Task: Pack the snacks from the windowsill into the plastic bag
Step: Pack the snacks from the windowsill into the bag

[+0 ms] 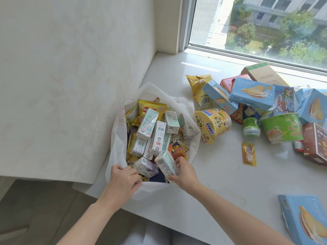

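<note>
Left hand (123,179): reaches in from the lower left, forearm bare; fingers curled and pinching the near rim of the plastic bag (185,110), holding its mouth open.

Right hand (184,174): reaches in from the lower right; fingers and thumb wrapped round a pale green drink carton (167,164), held tilted just inside the bag's near edge, beside a purple-printed carton (146,167).

Plastic bag: white, standing open on the left end of the windowsill (212,183), against the wall. Contents: several pale green and white drink cartons, a yellow crisp packet (150,108), assorted small wrappers.

Windowsill: white, glossy stone. Items lying on it to the right of the bag: a yellow cup-noodle tub (213,124) on its side, touching the bag; a green cup-noodle tub (281,128); a small green-lidded jar (251,127); a loose orange sachet (249,153); a yellow snack bag (199,87); light blue biscuit boxes (253,93) heaped together; a brown box (315,140); a cardboard box (261,73). Another blue biscuit box (304,220) at the near right edge.

Room: pale textured wall (70,68) at left; window (256,23) behind, showing trees and buildings.
</note>
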